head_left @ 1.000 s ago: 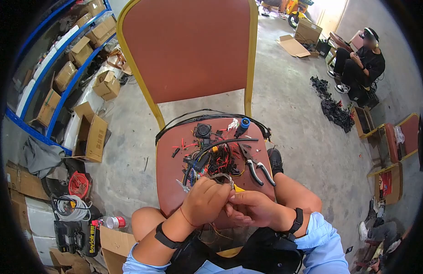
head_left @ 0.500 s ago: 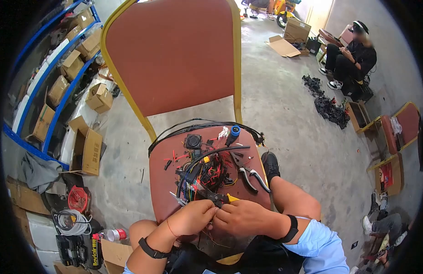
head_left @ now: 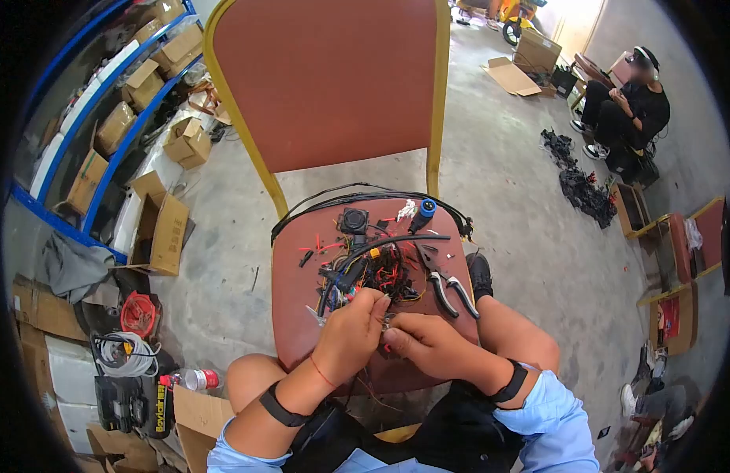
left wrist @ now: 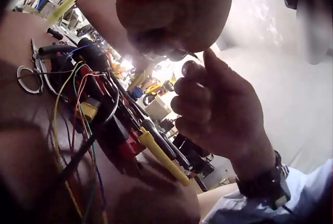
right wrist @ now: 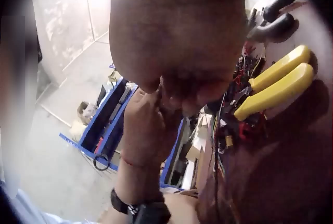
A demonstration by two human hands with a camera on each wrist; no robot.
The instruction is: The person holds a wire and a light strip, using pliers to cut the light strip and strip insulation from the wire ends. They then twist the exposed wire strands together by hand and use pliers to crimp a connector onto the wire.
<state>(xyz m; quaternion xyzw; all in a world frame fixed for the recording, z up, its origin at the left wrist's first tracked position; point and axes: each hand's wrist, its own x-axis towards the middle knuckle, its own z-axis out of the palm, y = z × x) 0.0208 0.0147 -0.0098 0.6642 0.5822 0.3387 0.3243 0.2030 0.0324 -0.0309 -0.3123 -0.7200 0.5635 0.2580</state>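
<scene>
Both hands meet close over the front of a red chair seat [head_left: 298, 339]. My left hand [head_left: 350, 331] pinches something small and thin, like a wire end, between thumb and index finger. Beside it my right hand [head_left: 432, 343] has its fingers curled and thumb pressed in at the same small piece; the fingers largely hide it, so its exact kind I cannot tell. Below the hands lie yellow-handled pliers [right wrist: 276, 91], hidden in the head view. Thin coloured wires [left wrist: 86, 130] hang near the left hand. Black-and-white-handled pliers [head_left: 451, 296] rest at the seat's right.
A heap of black and red wire scraps [head_left: 388, 272] covers mid-seat, with a blue round connector [head_left: 424, 211] and a black cable [head_left: 341, 189] behind. Silver scissors [left wrist: 32, 81] lie at the left. Blue shelving [head_left: 104, 197] and boxes stand left; a seated person [head_left: 629, 106] is far right.
My right hand was palm-up, then turned palm-down by the yellow-handled pliers, and now has its thumb toward the left hand. The pliers have gone out of the head view behind the hands.
</scene>
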